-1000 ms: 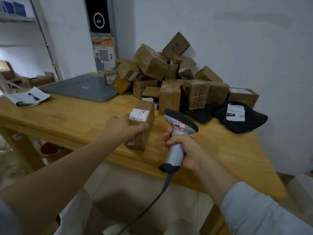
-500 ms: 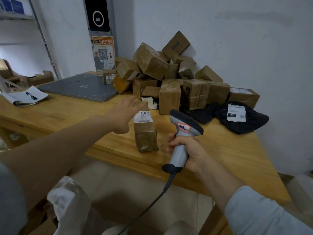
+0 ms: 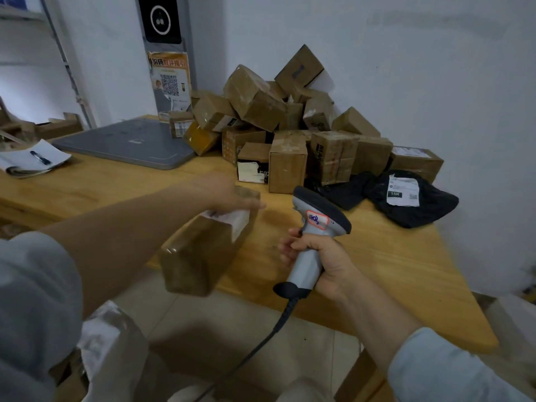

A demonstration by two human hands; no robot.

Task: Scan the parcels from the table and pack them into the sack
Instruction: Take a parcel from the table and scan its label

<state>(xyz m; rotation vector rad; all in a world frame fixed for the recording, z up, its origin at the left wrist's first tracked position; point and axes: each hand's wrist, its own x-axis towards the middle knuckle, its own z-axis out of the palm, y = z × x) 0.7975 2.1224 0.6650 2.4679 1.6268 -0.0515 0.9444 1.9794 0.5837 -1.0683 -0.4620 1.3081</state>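
Where the taped brown parcel (image 3: 200, 256) stood upright on the wooden tabletop (image 3: 391, 271) half a second ago, it now tips toward you over the near edge, its white-labelled end under your left grip (image 3: 232, 195), whose fingers look stretched across it, though blur hides whether they clasp or merely push. Your right grip (image 3: 322, 256) is closed round the grey handle of the corded scanner (image 3: 319, 219), just right of the parcel, suggesting the scan is done and the parcel is bound for the crumpled white sack (image 3: 113, 338) below. Behind, glossy tape-wrapped cartons (image 3: 290, 134) sit heaped beside a soft black mailer bag (image 3: 420, 204).
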